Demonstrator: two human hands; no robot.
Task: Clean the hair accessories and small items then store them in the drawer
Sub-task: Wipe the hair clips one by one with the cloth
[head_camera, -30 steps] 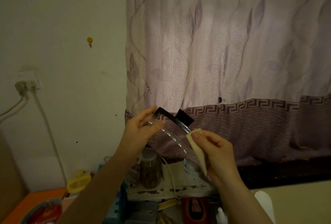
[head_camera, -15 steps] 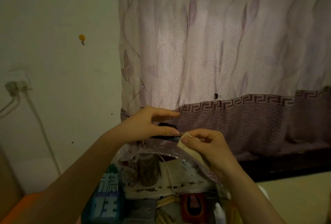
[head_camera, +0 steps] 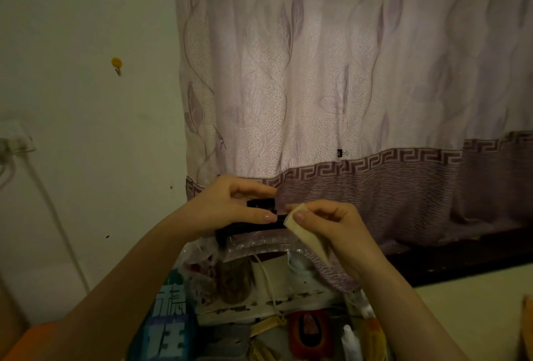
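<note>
The left hand (head_camera: 230, 206) pinches a black and clear hair clip (head_camera: 261, 223) between thumb and curled fingers, holding it level in the air, well above the cluttered desk. The right hand (head_camera: 326, 225) pinches a folded pale cloth (head_camera: 302, 231) between thumb and forefinger, its corner pressed to the clip's right end.

A second ago the clip was tilted up with its clear toothed strip facing the camera and the cloth was meeting it midway; since then the left hand has turned it flat and closed over its black top, and the cloth has gone to the end. That suggests the wiping has passed to another face of this one item, so cleaning continues and storing has not begun; no drawer is in view.

Both hands also sit lower against the patterned curtain (head_camera: 346, 72), whose hem hangs behind them.
</note>
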